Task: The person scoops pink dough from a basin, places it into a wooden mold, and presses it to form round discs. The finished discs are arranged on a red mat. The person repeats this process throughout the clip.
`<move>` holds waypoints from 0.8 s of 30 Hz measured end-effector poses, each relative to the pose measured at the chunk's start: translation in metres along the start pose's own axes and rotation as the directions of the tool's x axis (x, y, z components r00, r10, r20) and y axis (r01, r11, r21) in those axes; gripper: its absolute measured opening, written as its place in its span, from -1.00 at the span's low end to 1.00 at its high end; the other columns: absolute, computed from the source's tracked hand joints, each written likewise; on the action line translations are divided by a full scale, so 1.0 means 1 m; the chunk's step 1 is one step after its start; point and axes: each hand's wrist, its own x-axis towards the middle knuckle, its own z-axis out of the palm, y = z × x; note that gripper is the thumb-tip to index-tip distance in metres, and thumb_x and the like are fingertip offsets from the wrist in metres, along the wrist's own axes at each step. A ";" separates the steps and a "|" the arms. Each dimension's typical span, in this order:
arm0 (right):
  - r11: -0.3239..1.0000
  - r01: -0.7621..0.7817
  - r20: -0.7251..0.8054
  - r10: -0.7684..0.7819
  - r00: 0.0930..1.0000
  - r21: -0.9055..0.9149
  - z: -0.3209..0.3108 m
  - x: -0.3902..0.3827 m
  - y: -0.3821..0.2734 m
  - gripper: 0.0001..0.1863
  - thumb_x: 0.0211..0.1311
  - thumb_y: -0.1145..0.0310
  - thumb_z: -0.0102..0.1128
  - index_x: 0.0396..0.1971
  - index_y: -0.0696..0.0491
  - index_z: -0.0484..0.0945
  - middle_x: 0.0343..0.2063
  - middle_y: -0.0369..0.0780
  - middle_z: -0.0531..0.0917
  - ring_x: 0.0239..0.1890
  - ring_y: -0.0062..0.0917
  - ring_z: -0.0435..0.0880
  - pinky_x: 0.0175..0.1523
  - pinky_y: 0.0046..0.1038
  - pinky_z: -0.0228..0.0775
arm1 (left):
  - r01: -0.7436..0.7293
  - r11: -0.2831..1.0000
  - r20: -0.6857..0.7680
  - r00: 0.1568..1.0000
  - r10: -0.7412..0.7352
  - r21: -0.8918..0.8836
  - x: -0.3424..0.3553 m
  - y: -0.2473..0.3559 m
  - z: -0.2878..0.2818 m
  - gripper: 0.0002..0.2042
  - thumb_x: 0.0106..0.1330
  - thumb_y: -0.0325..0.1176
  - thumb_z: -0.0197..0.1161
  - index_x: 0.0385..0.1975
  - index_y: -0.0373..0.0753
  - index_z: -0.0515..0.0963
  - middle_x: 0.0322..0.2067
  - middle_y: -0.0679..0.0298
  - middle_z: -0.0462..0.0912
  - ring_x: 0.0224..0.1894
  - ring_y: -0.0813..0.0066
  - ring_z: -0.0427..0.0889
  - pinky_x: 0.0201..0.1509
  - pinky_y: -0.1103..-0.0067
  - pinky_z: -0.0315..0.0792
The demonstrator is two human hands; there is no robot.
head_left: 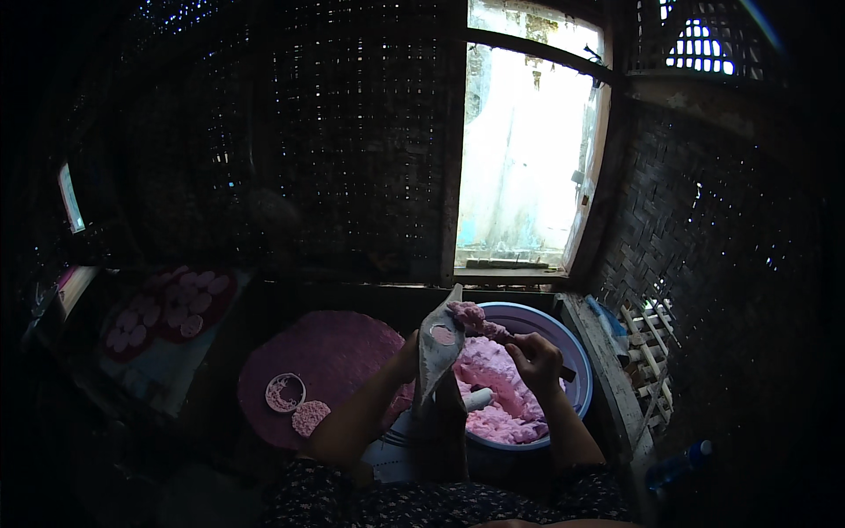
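My left hand (403,356) grips a pale, flat board (436,361) with a round opening filled with pink paste; its fingers are mostly behind the board. My right hand (537,359) is closed on a dark-handled spatula (566,373), whose far end carries a lump of pink paste (466,314) at the board's upper edge. Beneath the spatula, a large blue basin (578,352) holds lumpy pink paste (506,425) and a white cylindrical object (478,399).
A dark pink round surface (317,352) bears a white ring (284,377) and a pink disc (310,419). Red trays with pink rounds (180,295) lie farther left. A blue bottle (678,462) is at lower right. Woven walls and a bright window (519,150) surround the workspace.
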 end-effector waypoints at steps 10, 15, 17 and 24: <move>0.829 -0.351 0.232 0.480 0.846 -0.434 -0.043 -0.051 0.031 -0.72 -0.08 0.14 0.37 -0.57 0.07 0.62 -0.68 -0.19 0.61 -0.55 -0.40 0.64 -0.37 -0.35 0.43 | -0.105 0.994 -0.157 0.983 0.098 -0.037 -0.076 0.122 0.005 -0.69 -0.18 -0.62 0.38 -0.40 -0.24 0.48 -0.28 0.27 0.45 -0.25 0.39 0.59 0.19 0.20 0.35; 0.653 -0.569 0.666 0.131 0.735 0.499 0.009 -0.066 -0.043 -0.12 0.02 -0.30 0.13 0.17 0.12 0.33 0.06 -0.01 0.46 0.07 -0.21 0.42 0.23 -0.26 0.13 | -0.379 0.878 -0.065 0.924 0.377 -0.294 -0.058 0.167 0.054 -0.78 -0.12 -0.65 0.28 -0.48 -0.24 0.44 -0.32 0.23 0.31 -0.23 0.26 0.58 0.24 0.10 0.30; -0.339 -0.863 0.895 -0.113 0.432 0.374 0.033 -0.086 -0.094 0.09 -0.01 -0.44 -0.03 0.29 0.18 0.04 0.06 0.03 0.45 -0.11 -0.29 0.53 0.09 -0.40 0.32 | -0.360 0.856 0.014 0.919 0.393 -0.371 -0.055 0.174 0.070 -0.77 -0.12 -0.61 0.37 -0.47 -0.27 0.48 -0.35 0.25 0.33 -0.22 0.25 0.60 0.25 0.09 0.28; -0.591 -0.747 0.670 -0.424 0.609 0.305 0.041 -0.038 -0.147 -0.03 0.06 -0.26 0.05 0.28 0.11 -0.02 0.04 0.12 0.35 -0.47 -0.42 0.54 -0.49 -0.52 0.45 | -0.114 0.831 -0.155 0.960 0.234 0.544 -0.140 0.213 0.068 -0.58 0.20 -0.30 0.24 0.03 -0.31 0.38 0.20 0.09 0.28 0.15 0.20 0.43 0.33 0.33 0.15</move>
